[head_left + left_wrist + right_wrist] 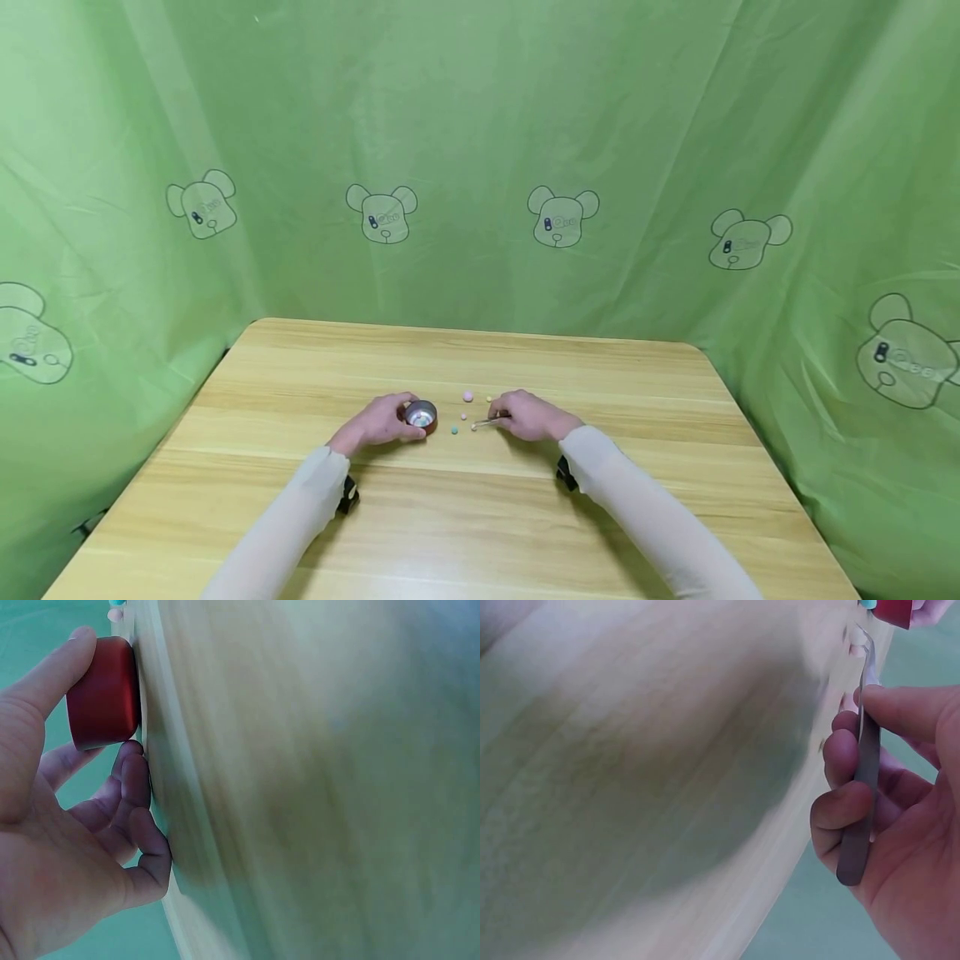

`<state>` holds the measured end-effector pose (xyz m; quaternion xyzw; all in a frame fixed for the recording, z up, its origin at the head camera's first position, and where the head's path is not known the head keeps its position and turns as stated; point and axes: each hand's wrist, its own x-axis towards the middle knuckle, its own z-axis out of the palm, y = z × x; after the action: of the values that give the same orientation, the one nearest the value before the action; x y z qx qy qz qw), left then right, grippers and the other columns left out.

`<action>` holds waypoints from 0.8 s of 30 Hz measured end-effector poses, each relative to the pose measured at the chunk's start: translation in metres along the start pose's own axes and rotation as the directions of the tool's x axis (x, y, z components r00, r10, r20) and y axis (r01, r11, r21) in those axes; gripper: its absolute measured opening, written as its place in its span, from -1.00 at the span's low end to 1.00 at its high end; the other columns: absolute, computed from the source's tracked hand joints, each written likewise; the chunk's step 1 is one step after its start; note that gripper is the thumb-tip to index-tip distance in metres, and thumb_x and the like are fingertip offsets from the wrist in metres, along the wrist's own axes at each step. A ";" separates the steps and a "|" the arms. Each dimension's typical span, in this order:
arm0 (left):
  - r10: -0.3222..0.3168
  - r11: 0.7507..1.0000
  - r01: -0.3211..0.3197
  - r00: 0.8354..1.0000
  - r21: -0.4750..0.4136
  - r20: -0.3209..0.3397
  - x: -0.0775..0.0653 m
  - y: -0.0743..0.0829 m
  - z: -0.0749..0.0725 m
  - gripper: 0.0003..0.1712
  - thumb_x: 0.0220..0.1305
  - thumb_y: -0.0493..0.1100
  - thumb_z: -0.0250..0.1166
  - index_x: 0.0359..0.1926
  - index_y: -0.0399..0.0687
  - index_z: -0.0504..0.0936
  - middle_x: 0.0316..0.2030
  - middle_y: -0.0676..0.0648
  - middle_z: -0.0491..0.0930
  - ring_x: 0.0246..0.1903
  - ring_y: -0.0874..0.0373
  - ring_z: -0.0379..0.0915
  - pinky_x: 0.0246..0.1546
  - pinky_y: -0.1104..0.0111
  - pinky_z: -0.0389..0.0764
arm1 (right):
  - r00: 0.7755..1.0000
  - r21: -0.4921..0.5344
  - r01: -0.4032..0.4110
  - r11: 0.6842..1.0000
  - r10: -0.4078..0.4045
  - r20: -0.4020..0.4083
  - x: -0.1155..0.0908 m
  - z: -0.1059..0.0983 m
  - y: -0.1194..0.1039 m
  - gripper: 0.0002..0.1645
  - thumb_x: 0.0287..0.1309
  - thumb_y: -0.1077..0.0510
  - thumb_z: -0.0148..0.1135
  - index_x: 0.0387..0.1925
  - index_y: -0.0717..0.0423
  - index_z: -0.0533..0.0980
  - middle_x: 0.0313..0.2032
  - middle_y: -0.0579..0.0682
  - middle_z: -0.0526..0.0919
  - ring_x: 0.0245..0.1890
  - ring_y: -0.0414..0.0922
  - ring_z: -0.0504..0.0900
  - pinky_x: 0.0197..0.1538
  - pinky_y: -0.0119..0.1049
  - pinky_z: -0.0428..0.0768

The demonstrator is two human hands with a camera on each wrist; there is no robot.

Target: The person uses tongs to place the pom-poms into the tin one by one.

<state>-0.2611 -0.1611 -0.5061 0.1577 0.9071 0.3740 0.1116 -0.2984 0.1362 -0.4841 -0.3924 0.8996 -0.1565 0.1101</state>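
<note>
- Head view: left hand [385, 418] pinches a round red metal tin [105, 694] between thumb and fingers, probably steadying it on the pale wooden table [450, 525].
- Right hand [528, 415] pinches slim grey metal tweezers [868, 757], tips forward, presumably for reaching small pastel balls [468, 397] between the hands.

Looks like a curtained-off booth or makeshift studio.
Hung on the left, back and right with green fabric [480, 100], creased and printed with outlined cartoon animal heads [386, 217]; fitted with a wood-grain table [480, 517] close to that fabric. Kind of building beyond: impossible to tell.
</note>
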 end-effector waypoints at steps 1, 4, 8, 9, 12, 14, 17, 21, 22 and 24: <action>-0.002 1.000 0.002 1.000 -0.002 0.000 0.000 0.000 0.000 -0.39 0.00 -0.04 0.47 0.09 -0.08 0.49 -0.18 -0.02 0.56 -0.20 0.12 0.46 -0.13 0.20 0.49 | 1.000 -0.002 0.002 1.000 -0.002 -0.006 0.000 -0.001 0.000 -0.86 0.23 0.25 0.16 -0.22 0.05 0.60 -0.32 -0.14 0.56 -0.34 -0.23 0.47 -0.23 -0.29 0.48; -0.004 1.000 0.004 1.000 -0.008 -0.005 0.000 0.000 -0.001 -0.39 0.01 -0.05 0.47 0.09 -0.08 0.50 -0.19 -0.03 0.56 -0.20 0.12 0.46 -0.12 0.20 0.49 | 1.000 0.000 0.004 1.000 -0.004 -0.023 0.000 -0.003 0.000 -0.85 0.23 0.24 0.16 -0.20 0.05 0.60 -0.31 -0.14 0.56 -0.32 -0.23 0.48 -0.21 -0.28 0.49; -0.016 1.000 0.016 1.000 -0.010 -0.003 -0.001 0.001 -0.001 -0.40 0.01 -0.05 0.47 0.08 -0.07 0.50 -0.19 -0.03 0.56 -0.21 0.13 0.46 -0.14 0.21 0.49 | 0.999 0.009 0.000 1.000 0.000 -0.043 0.001 -0.005 0.000 -0.85 0.25 0.21 0.17 -0.18 0.05 0.60 -0.30 -0.14 0.57 -0.31 -0.23 0.49 -0.20 -0.28 0.50; -0.015 1.000 0.015 1.000 -0.010 -0.003 -0.001 0.001 -0.001 -0.40 0.01 -0.05 0.47 0.08 -0.08 0.50 -0.19 -0.03 0.56 -0.21 0.13 0.46 -0.14 0.20 0.49 | 0.999 0.012 -0.001 1.000 0.001 -0.047 0.002 -0.006 0.000 -0.85 0.25 0.21 0.17 -0.18 0.05 0.60 -0.30 -0.14 0.57 -0.31 -0.23 0.49 -0.20 -0.28 0.50; -0.016 1.000 0.016 1.000 -0.011 -0.001 -0.001 0.002 0.000 -0.40 0.01 -0.05 0.47 0.08 -0.08 0.50 -0.19 -0.03 0.56 -0.21 0.13 0.46 -0.14 0.20 0.49 | 0.998 0.022 -0.006 1.000 0.007 -0.058 0.003 -0.008 -0.001 -0.85 0.25 0.21 0.17 -0.17 0.04 0.60 -0.29 -0.14 0.57 -0.31 -0.23 0.49 -0.20 -0.28 0.49; -0.013 1.000 0.013 1.000 -0.012 0.001 -0.001 0.002 0.000 -0.40 0.02 -0.05 0.47 0.08 -0.09 0.50 -0.18 -0.04 0.56 -0.20 0.13 0.46 -0.13 0.20 0.49 | 0.998 0.038 -0.013 0.999 0.015 -0.059 0.002 -0.009 -0.003 -0.84 0.25 0.22 0.16 -0.16 0.05 0.59 -0.29 -0.13 0.57 -0.30 -0.22 0.49 -0.19 -0.27 0.49; -0.007 1.000 0.007 1.000 -0.011 0.006 -0.001 0.002 0.000 -0.40 0.02 -0.05 0.47 0.08 -0.09 0.50 -0.18 -0.04 0.56 -0.20 0.12 0.46 -0.13 0.20 0.49 | 0.998 0.058 -0.024 0.998 0.027 -0.063 0.003 -0.012 -0.005 -0.83 0.24 0.23 0.16 -0.15 0.06 0.59 -0.29 -0.13 0.57 -0.30 -0.23 0.49 -0.18 -0.27 0.50; -0.003 1.000 0.003 1.000 -0.004 0.009 -0.001 0.001 0.000 -0.39 0.02 -0.04 0.47 0.08 -0.10 0.49 -0.18 -0.04 0.56 -0.21 0.11 0.46 -0.13 0.18 0.49 | 0.997 0.066 -0.027 0.997 0.031 -0.072 0.005 -0.015 -0.006 -0.82 0.25 0.23 0.15 -0.14 0.06 0.59 -0.29 -0.13 0.57 -0.30 -0.22 0.50 -0.18 -0.28 0.50; -0.004 1.000 0.004 1.000 -0.004 0.008 0.000 0.001 0.000 -0.39 0.01 -0.04 0.47 0.08 -0.10 0.49 -0.18 -0.04 0.56 -0.21 0.11 0.46 -0.13 0.19 0.49 | 0.997 0.065 -0.023 0.998 0.028 -0.075 0.005 -0.015 -0.006 -0.82 0.24 0.24 0.15 -0.14 0.06 0.59 -0.29 -0.13 0.57 -0.30 -0.22 0.50 -0.18 -0.27 0.51; -0.009 1.000 0.009 1.000 -0.003 0.004 0.000 0.001 -0.001 -0.39 0.02 -0.04 0.47 0.09 -0.08 0.49 -0.18 -0.03 0.56 -0.20 0.12 0.46 -0.13 0.20 0.49 | 0.997 0.061 -0.020 0.998 0.025 -0.079 0.007 -0.017 -0.007 -0.81 0.25 0.24 0.14 -0.13 0.06 0.59 -0.28 -0.12 0.58 -0.30 -0.21 0.50 -0.18 -0.27 0.51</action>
<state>-0.2614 -0.1609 -0.5052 0.1544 0.9069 0.3746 0.1152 -0.3035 0.1299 -0.4660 -0.3721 0.9027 -0.1976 0.0874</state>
